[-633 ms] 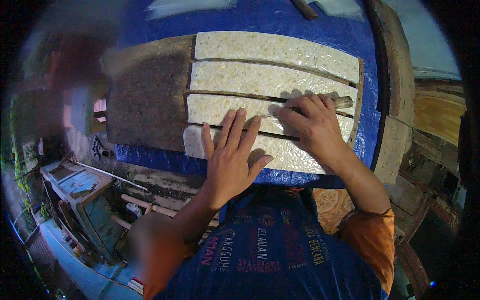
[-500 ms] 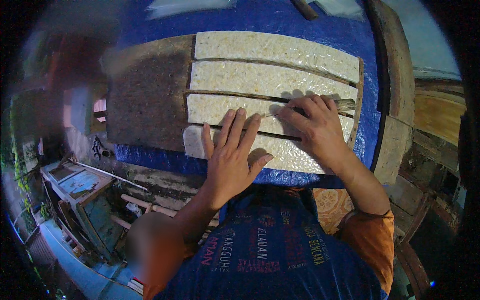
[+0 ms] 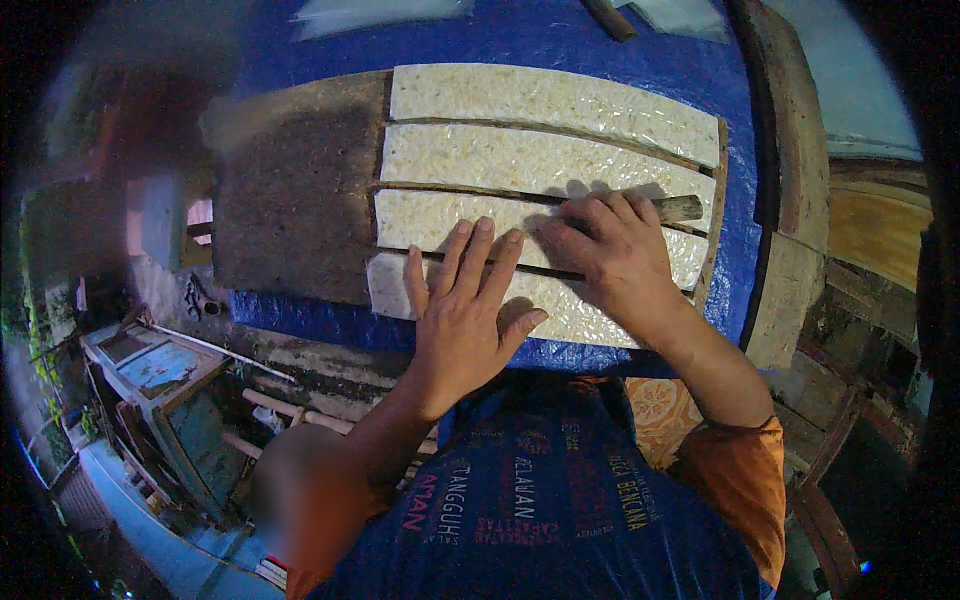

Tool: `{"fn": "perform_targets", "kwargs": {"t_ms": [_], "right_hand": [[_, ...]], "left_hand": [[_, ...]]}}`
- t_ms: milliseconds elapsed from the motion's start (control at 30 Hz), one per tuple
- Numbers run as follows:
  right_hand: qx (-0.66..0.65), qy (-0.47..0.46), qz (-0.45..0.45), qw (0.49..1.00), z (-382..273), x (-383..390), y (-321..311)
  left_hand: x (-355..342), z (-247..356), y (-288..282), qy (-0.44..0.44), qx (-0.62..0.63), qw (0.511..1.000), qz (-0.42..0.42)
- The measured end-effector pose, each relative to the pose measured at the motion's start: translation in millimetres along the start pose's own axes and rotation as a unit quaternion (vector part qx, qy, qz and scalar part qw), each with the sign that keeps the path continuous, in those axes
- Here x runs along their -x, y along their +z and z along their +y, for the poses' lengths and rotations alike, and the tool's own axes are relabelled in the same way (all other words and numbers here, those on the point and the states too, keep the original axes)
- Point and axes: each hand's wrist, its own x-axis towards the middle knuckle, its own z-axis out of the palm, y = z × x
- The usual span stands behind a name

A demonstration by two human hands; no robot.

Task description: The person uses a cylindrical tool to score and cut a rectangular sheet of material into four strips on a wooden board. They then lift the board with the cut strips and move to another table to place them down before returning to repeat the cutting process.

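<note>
Several long, pale, speckled slabs in clear plastic, looking like tempeh (image 3: 545, 150), lie side by side with narrow gaps. My left hand (image 3: 460, 320) rests flat with fingers spread across the two nearest slabs. Closed around a wooden-handled pick (image 3: 681, 208), my right hand (image 3: 622, 262) is over the third slab from the far side. The handle's worn end sticks out to the right of my fist. My fingers hide the pick's tip, so I cannot tell whether it touches the slab.
Beneath the slabs is a dark wooden board (image 3: 300, 200) on a blue tarp (image 3: 735, 270). Thick timber (image 3: 795, 180) borders the right side. A short dark stick (image 3: 608, 18) lies at the far edge. A worn blue cabinet (image 3: 160, 370) stands at lower left.
My right hand has shifted slightly left with the pick, and its fingers now cover the thin tip that showed before. The left hand stays in place.
</note>
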Motion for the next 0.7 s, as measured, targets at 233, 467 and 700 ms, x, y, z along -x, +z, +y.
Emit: {"fn": "perform_targets", "kwargs": {"t_ms": [233, 467, 700], "right_hand": [[-0.037, 0.016, -0.009, 0.999, 8.5, 1.3, -0.8], [-0.031, 0.029, 0.017, 0.999, 15.6, 7.6, -12.4], [0.034, -0.004, -0.027, 0.999, 10.5, 3.4, -15.1]], "left_hand": [[0.5, -3.1, -1.5, 0.002, 0.016, 1.000, 0.000], [0.4, -3.0, -1.5, 0.002, 0.019, 1.000, 0.006], [0.2, -2.9, -0.4, 0.007, 0.004, 1.000, 0.002]]}}
